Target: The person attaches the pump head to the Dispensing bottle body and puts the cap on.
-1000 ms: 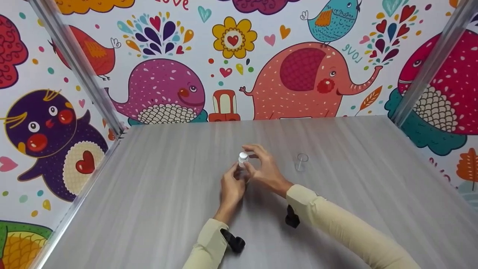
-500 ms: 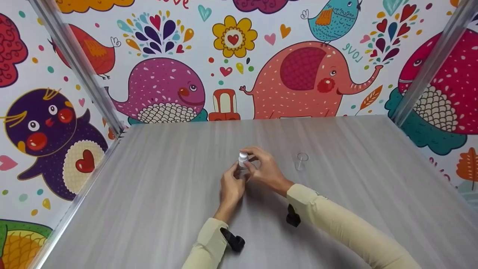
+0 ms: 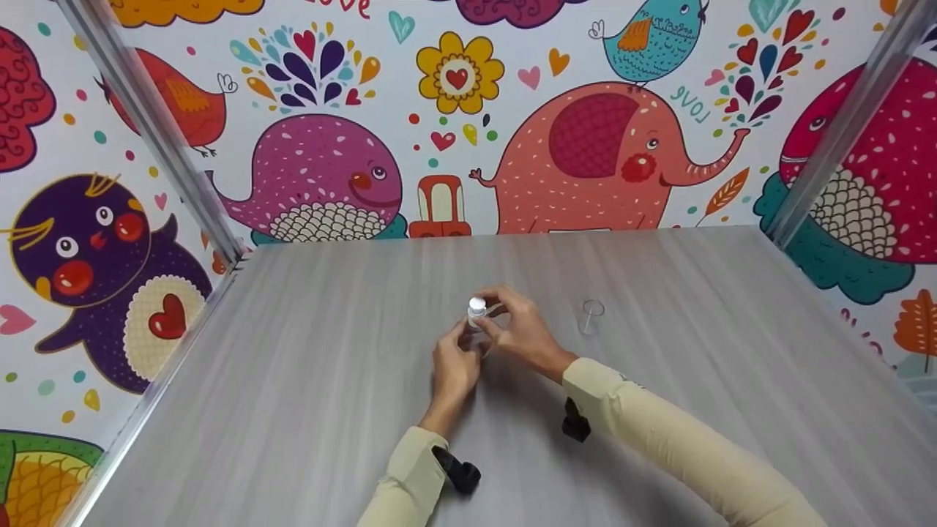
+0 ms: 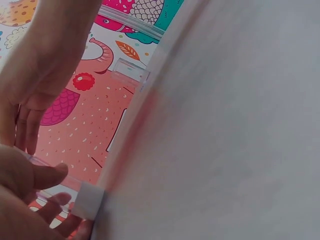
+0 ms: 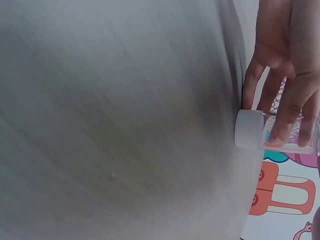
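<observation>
Both hands are at a small clear bottle (image 3: pixel 476 316) with a white cap, near the middle of the table. Both wrist views show its white cap (image 5: pixel 248 129) as the end beside the table surface, with the see-through body rising from it. My left hand (image 3: pixel 455 367) grips the body, fingers and thumb curled round it. From the right, my right hand (image 3: pixel 525 331) holds the bottle's upper end between thumb and index finger. In the head view that end shines bright white. Some right fingertips are hidden behind the bottle.
A clear, open-topped glass (image 3: pixel 591 318) stands upright to the right of the hands. The grey wood-grain table (image 3: pixel 315 380) reaches back to a wall (image 3: pixel 439 146) printed with cartoon animals. Metal posts (image 3: pixel 150 132) stand at both corners.
My right index finger has come down onto the bottle's top, then drawn back slightly, leaving the bright end uncovered. The left hand, bottle and glass stay in place.
</observation>
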`<action>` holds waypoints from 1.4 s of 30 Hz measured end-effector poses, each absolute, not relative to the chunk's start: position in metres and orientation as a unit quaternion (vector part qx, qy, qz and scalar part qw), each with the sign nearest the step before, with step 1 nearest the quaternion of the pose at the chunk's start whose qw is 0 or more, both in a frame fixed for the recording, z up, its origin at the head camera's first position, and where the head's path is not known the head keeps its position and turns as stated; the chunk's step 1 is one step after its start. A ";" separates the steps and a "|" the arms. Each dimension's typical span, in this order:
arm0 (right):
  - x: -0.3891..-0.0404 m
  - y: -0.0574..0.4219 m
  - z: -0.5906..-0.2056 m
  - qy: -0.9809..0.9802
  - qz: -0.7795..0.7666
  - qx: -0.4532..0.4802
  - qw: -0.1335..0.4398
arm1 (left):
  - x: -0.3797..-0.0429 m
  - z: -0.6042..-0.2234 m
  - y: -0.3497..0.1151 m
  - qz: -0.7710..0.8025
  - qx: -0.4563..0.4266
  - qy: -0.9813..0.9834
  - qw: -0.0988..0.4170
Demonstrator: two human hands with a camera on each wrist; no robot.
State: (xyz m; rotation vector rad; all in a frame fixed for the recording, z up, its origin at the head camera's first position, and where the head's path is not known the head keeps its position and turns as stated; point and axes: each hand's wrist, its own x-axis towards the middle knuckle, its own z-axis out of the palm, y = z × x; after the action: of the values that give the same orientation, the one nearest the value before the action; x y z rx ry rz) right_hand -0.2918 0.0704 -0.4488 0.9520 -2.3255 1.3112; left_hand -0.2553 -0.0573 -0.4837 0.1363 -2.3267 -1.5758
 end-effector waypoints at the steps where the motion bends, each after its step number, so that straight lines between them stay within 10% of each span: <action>1: -0.292 0.071 -0.449 -0.812 0.455 0.333 0.154 | -0.255 -0.484 -0.057 -0.553 0.049 -0.816 0.161; 22: -0.285 0.072 -0.444 -0.825 0.473 0.297 0.085 | -0.254 -0.483 -0.060 -0.552 0.063 -0.819 0.143; 42: -0.288 0.069 -0.451 -0.803 0.490 0.311 0.133 | -0.257 -0.484 -0.058 -0.549 0.064 -0.820 0.148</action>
State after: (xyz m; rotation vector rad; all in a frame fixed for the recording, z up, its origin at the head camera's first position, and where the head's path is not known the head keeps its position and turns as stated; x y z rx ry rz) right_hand -0.2882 0.0686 -0.4506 0.9020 -2.3307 1.4222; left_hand -0.2567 -0.0579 -0.4838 0.1841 -2.3580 -1.5803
